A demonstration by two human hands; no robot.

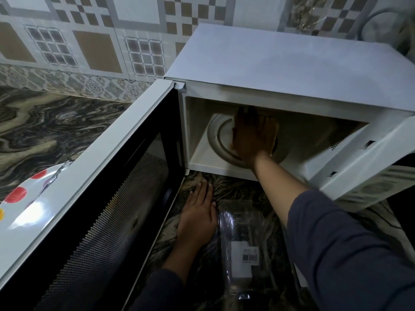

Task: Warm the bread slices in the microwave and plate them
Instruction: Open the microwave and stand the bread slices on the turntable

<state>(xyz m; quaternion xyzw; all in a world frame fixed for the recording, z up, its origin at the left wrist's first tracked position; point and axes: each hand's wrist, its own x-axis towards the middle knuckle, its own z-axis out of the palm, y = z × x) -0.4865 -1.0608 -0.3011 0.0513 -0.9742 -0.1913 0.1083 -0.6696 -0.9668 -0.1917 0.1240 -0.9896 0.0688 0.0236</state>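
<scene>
White glazed plate with red and yellow spots, far left on the swirled dark marble counter, partly cut off by the door; nothing seen on its visible part. White microwave door with black perforated window, swung fully open toward the camera. Left hand, palm down, fingers spread flat on the counter in front of the oven, holding nothing. Clear plastic wrapper with white barcode label, lying just beside that hand; it appears empty. White microwave oven, cavity exposed, round glass turntable inside. Right hand, reaching into the cavity over the turntable, fingers extended over brownish bread slices, mostly hidden; whether it grips them cannot be told. Handling, judged: bread light, soft, easily crushed or torn, possibly hot; best lifted by the crust edges or supported from beneath with flat fingers, not pinched at the centre.
</scene>
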